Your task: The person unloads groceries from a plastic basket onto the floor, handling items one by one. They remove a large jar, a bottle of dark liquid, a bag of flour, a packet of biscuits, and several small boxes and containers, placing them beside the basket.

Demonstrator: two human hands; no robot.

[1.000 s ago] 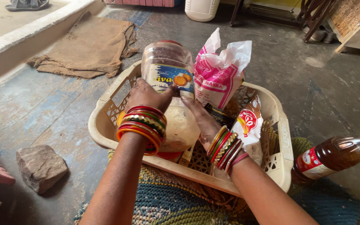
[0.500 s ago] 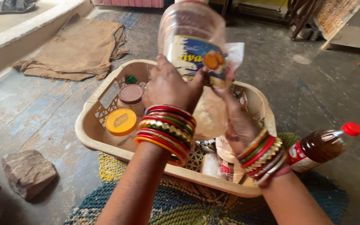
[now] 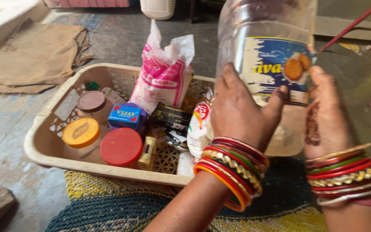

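Two hands, left (image 3: 237, 112) and right (image 3: 326, 116), grip clear ribbed plastic jar (image 3: 266, 64).

Clear glossy plastic jar (image 3: 271, 64) w/ paper label; matt beige plastic basket (image 3: 48, 148); rough woven mat (image 3: 121, 206).
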